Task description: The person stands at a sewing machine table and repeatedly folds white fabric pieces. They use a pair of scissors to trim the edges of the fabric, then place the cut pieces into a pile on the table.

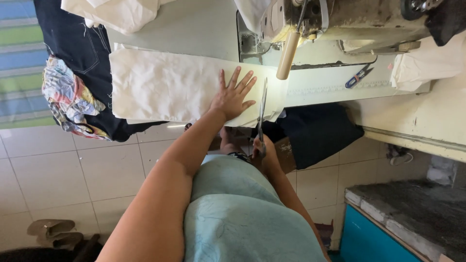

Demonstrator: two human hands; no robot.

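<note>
A folded white cloth (pixel 165 87) is spread across the sewing table (pixel 204 34), with dark denim (pixel 82 48) lying at its far left. The left hand (pixel 232 97) is pressed flat on the cloth, fingers splayed, gripping nothing. Just right of it, long scissors (pixel 262 111) are grasped by the right hand (pixel 262 153), blades laid along the cloth's edge. A sewing machine (pixel 340 19) is seen beyond.

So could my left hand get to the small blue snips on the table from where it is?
Probably not cleanly. The left hand lies flat on the white fabric, and the scissors in the right hand stand between it and the blue snips.
</note>
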